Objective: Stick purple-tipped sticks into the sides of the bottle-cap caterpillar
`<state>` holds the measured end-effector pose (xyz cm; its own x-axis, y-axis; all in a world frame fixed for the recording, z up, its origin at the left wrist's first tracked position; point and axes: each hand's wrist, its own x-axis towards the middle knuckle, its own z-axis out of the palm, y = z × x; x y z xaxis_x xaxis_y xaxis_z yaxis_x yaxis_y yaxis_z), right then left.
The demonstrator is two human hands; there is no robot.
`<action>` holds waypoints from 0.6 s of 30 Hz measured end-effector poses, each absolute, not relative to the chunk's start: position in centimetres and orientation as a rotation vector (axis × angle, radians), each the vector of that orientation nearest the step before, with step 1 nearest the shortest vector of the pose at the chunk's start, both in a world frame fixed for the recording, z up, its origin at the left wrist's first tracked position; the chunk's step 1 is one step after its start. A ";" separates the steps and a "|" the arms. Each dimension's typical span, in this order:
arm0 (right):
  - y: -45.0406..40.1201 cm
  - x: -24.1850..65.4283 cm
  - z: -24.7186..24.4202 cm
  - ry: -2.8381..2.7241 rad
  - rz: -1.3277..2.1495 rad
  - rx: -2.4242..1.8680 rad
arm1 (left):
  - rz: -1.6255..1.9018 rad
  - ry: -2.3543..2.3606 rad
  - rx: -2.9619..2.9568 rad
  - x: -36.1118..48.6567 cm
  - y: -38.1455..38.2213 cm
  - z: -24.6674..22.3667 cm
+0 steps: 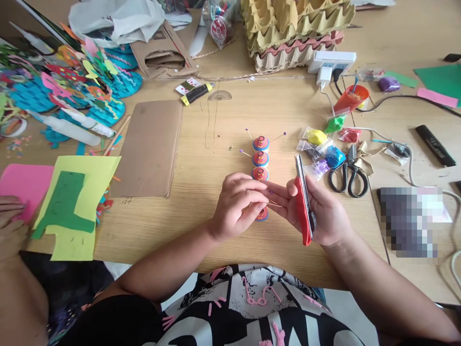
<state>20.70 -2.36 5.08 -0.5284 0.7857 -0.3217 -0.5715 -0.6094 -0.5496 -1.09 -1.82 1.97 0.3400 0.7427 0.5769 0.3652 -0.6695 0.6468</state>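
My left hand (240, 204) has its thumb and fingers pinched on a thin stick (275, 204) in front of me. A small purple ball (271, 192) shows close to its fingers. My right hand (326, 211) is palm up, its fingertips near the left hand's. Across its palm, under the thumb, lies a red utility knife (304, 211). Behind and partly under the hands stands a row of red-and-blue domed cups with yellow markings (260, 158). Thin sticks with purple ball ends (284, 133) poke out from the farther cups.
At right lie black-handled scissors (348, 175), bagged coloured clay (334, 156), an orange cup (351, 97) and a power strip (333, 61). Egg trays (295, 29) are stacked behind. Left are cardboard (147, 149), coloured paper (77, 206), glue bottles (65, 127) and another person's hand (12, 216).
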 end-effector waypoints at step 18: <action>-2.6 21.0 6.0 -0.588 2.190 -0.720 | 1.204 0.819 2.367 -1.0 -1.8 1.5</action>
<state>21.03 -2.55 6.02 -0.5652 0.7647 -0.3095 -0.5068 -0.6179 -0.6012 -1.04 -1.84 1.45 0.4689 0.6396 0.6092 0.3319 -0.7667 0.5495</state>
